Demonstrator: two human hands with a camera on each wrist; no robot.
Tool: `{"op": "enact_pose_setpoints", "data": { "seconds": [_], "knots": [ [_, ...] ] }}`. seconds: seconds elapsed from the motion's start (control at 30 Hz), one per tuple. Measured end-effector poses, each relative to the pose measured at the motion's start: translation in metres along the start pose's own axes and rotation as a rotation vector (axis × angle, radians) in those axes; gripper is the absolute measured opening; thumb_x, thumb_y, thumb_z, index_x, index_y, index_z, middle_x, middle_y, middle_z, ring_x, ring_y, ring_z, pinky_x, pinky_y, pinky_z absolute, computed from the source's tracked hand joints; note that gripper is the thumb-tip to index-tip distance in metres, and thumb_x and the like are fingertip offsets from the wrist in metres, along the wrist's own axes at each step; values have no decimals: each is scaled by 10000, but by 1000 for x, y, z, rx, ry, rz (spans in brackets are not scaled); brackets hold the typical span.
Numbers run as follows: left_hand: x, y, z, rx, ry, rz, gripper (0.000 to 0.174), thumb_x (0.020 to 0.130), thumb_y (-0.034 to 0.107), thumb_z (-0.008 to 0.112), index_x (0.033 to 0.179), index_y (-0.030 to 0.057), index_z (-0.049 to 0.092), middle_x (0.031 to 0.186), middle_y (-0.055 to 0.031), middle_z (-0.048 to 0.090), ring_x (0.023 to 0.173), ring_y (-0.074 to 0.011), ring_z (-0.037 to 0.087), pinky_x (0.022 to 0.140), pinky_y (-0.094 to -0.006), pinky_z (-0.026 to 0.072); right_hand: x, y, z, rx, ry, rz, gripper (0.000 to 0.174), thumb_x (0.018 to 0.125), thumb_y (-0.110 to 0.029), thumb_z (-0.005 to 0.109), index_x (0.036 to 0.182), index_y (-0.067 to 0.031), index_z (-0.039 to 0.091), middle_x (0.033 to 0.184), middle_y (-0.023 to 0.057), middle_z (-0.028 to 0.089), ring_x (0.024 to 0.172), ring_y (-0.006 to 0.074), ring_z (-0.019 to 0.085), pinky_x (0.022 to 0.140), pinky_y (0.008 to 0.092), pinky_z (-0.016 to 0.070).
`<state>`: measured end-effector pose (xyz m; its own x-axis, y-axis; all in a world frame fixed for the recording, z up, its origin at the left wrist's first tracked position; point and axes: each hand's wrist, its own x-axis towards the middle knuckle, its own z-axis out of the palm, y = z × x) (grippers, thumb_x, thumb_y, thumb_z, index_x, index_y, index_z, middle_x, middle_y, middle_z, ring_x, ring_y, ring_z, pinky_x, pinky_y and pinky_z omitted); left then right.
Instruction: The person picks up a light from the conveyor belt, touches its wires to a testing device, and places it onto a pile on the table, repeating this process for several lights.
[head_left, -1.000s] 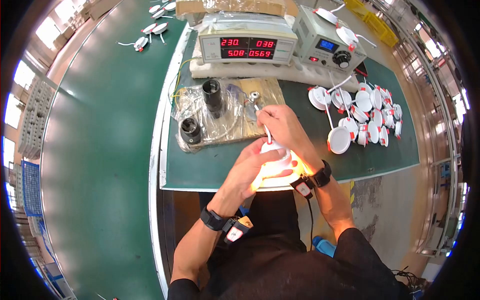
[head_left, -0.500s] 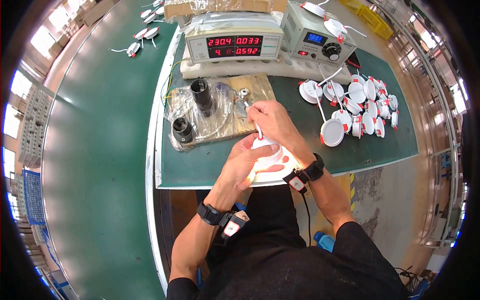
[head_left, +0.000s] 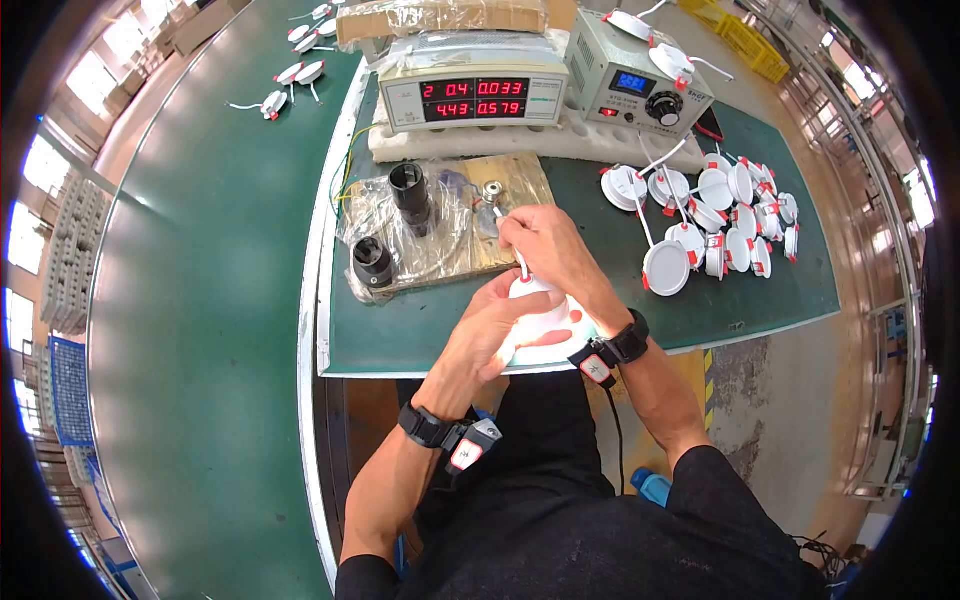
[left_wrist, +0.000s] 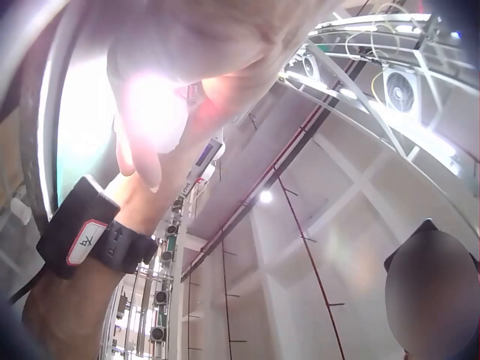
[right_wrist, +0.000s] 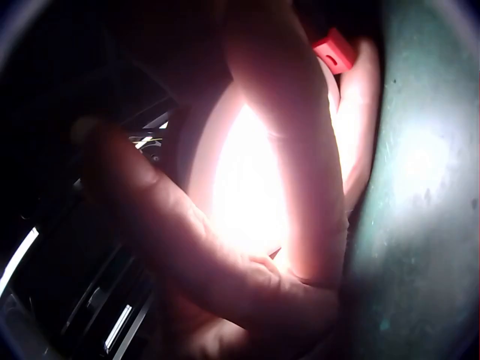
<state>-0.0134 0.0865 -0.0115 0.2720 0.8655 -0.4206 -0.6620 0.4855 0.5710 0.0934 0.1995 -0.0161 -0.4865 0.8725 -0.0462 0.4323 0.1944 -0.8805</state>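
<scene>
My left hand (head_left: 482, 328) grips a lit round downlight (head_left: 537, 325), thumb across its white housing and fingers around its side. In the right wrist view the downlight's glowing face (right_wrist: 251, 180) shows between the fingers, with a red clip (right_wrist: 334, 51) at its edge. A white cable (head_left: 522, 264) rises from the housing to my right hand (head_left: 555, 252), which pinches it near the cable's end. That end meets a small round metal contact piece (head_left: 492, 190) on the plastic-wrapped wooden board (head_left: 525, 180).
Two black sockets (head_left: 410, 190) stand on the board's left. Behind, a power meter (head_left: 475, 98) shows red digits beside a grey regulator box (head_left: 635, 85) bearing two downlights. Several white downlights (head_left: 665, 268) crowd the table's right side. A green conveyor belt (head_left: 210, 300) runs along the left.
The downlight's glow has turned from warm yellow to cooler white, and the meter's digits have changed. Both hands keep their hold; the head view has shifted slightly.
</scene>
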Motion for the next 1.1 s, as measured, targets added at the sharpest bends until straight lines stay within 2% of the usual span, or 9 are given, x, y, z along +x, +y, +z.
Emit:
{"op": "enact_pose_setpoints", "data": {
  "seconds": [0.27, 1.1],
  "knots": [
    [1, 0, 1, -10, 6, -9, 406, 889, -16, 688, 1267, 6, 543, 1176, -135, 671, 1030, -303, 724, 832, -378, 650, -1, -1, 1, -9, 14, -22, 341, 935, -256, 564, 809, 41, 677, 694, 169, 658, 629, 299, 629, 644, 416, 493],
    [1, 0, -2, -44, -19, -15, 431, 878, -56, 655, 1282, -17, 513, 1189, -164, 654, 1061, -314, 707, 894, -401, 639, -2, -3, 1, -27, 11, -29, 352, 934, -261, 557, 792, 34, 686, 683, 185, 654, 628, 324, 633, 640, 438, 488]
  ]
}}
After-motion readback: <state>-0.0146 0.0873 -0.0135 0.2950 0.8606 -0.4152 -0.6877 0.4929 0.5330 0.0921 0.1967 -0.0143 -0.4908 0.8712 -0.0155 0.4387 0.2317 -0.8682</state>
